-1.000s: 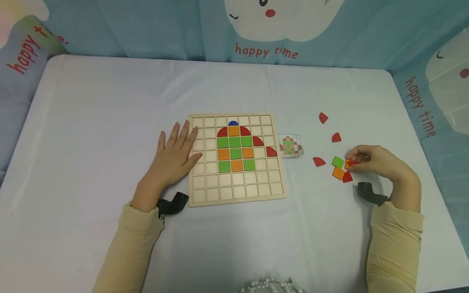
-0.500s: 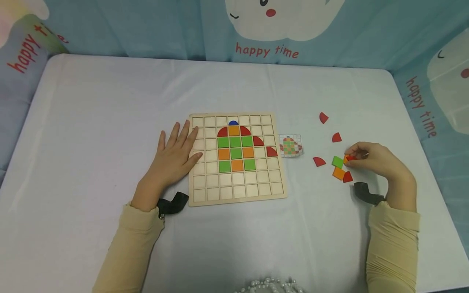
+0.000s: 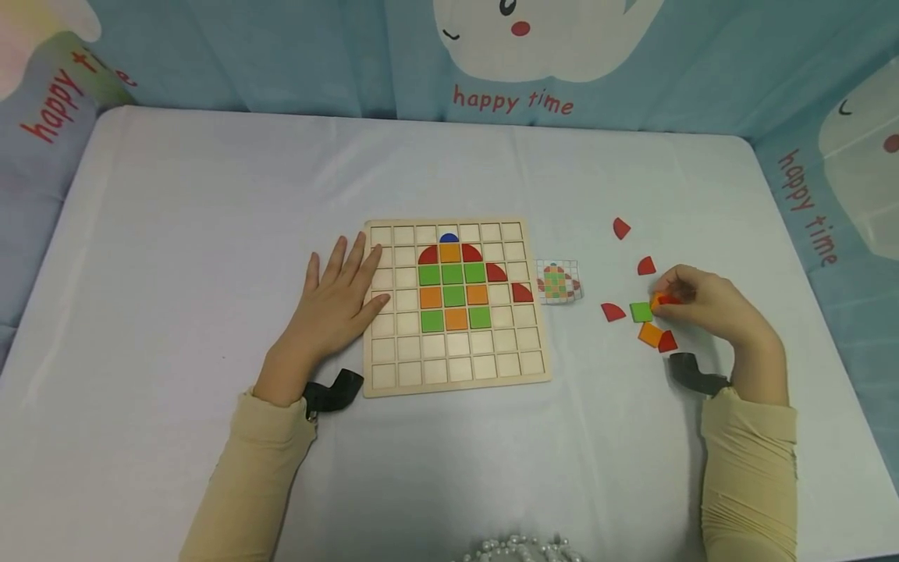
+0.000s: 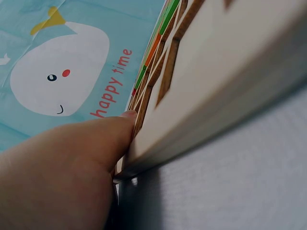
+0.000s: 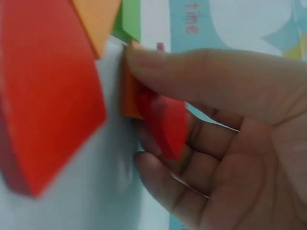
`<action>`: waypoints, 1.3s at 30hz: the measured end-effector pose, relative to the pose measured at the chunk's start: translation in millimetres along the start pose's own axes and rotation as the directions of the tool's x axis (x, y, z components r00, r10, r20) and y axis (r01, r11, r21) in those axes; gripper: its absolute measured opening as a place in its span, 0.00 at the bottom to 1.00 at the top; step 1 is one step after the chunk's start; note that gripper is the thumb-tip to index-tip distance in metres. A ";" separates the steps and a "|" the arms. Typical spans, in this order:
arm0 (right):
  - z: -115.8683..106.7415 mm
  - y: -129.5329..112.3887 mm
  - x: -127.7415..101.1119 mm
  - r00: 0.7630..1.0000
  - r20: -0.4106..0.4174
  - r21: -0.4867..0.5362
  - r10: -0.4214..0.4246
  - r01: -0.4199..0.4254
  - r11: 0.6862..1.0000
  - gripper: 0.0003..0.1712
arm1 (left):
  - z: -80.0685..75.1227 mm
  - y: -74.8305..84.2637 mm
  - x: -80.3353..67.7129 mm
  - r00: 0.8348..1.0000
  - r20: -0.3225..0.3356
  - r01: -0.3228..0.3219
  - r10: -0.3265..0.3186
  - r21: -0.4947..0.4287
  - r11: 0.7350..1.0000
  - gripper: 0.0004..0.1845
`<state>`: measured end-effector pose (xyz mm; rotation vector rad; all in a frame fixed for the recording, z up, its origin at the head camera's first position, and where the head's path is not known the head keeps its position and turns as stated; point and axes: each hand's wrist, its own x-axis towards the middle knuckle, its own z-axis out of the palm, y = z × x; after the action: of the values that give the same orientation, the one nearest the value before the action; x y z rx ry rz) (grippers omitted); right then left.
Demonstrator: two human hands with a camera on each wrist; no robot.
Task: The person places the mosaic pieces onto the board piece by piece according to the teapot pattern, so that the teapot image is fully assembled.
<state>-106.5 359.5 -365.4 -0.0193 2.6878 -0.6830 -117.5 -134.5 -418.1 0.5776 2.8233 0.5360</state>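
The square wooden grid board [image 3: 455,304] holds a half-built picture of green, orange and red tiles, lower rows bare; loose tiles lie at its three o'clock; the left hand [image 3: 330,306] rests flat and spread on the board's nine o'clock edge; the right hand [image 3: 702,300] pinches a red quarter-round tile [image 5: 163,122] against an orange square tile [image 3: 656,300], just above the desk [image 3: 211,195].

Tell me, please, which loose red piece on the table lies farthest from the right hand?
The top red quarter-circle, alone above the others; the right hand works lower down.
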 end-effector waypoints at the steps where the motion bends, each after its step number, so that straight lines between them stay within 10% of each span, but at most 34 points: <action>1: 0.7 -0.3 0.8 1.000 -0.008 0.001 0.005 -0.005 1.000 0.14 | -0.4 -0.1 -0.5 1.000 0.001 0.001 -0.001 -0.002 1.000 0.37; 17: 9.7 20.9 13.0 0.960 -0.260 0.207 0.100 -0.046 0.977 0.20 | -2.5 1.2 1.1 1.000 0.005 -0.003 0.003 -0.004 1.000 0.37; 25: 13.0 -21.9 7.1 0.921 -0.378 0.398 0.098 0.066 0.915 0.13 | -3.6 0.8 -1.5 1.000 0.008 0.009 -0.009 0.001 1.000 0.37; 39: 25.0 -52.5 6.9 0.939 -0.334 0.404 0.077 0.069 0.912 0.13 | -5.7 2.8 -1.3 1.000 0.010 0.014 -0.014 -0.005 1.000 0.37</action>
<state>-108.0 301.0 -363.8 0.2363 2.7994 -1.3510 -116.9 -134.4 -411.7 0.5579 2.8140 0.5366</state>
